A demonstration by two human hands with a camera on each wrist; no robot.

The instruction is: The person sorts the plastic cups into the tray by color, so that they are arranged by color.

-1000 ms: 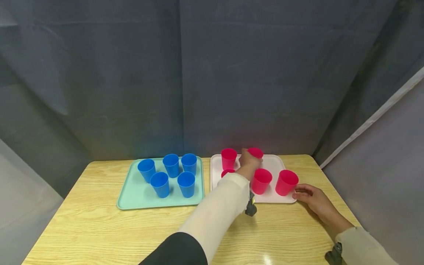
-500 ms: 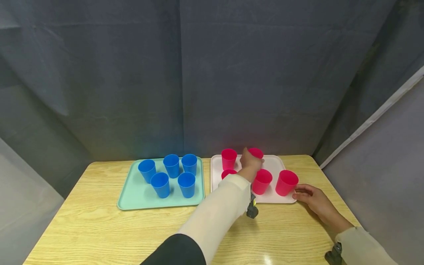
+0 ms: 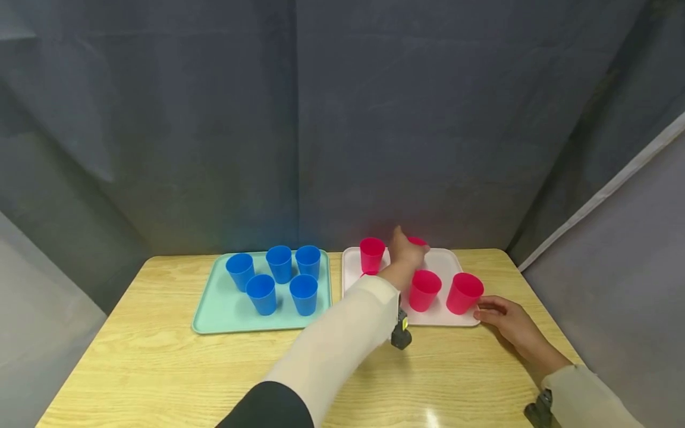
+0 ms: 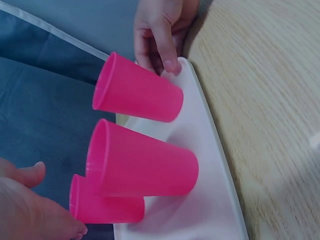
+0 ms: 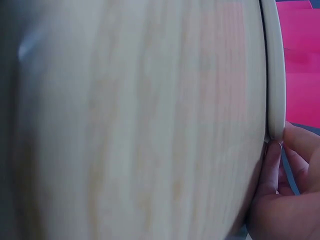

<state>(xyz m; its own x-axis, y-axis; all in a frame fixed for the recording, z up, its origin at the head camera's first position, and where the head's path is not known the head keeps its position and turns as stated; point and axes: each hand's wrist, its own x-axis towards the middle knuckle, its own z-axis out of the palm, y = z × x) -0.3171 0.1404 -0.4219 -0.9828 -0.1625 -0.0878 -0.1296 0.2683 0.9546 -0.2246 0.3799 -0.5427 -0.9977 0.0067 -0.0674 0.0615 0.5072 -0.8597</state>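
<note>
My left hand [image 3: 407,248] is over the back of the pale pink tray [image 3: 443,263], its thumb and fingers spread. Just beyond it shows the rim of a red cup [image 3: 417,241]; in the left wrist view the fingertips lie right at the rim of that cup [image 4: 112,209], thumb well apart. My right hand [image 3: 511,327] pinches the tray's front right corner, as the right wrist view shows at the rim [image 5: 276,100]. Near that hand stands an upright red cup [image 3: 464,294], with another red cup [image 3: 425,291] to its left. A further red cup [image 3: 371,257] stands at the back left.
A mint green tray [image 3: 230,318] with several upright blue cups [image 3: 261,294] stands to the left. My left forearm crosses the pink tray's front left part and mostly hides one red cup. Grey curtains [image 3: 342,119] enclose the wooden table [image 3: 160,368] behind and at both sides.
My left hand has loosened from the back red cup and risen slightly, thumb now lifted away. The right hand stays at the tray corner. The view has shifted a little.
</note>
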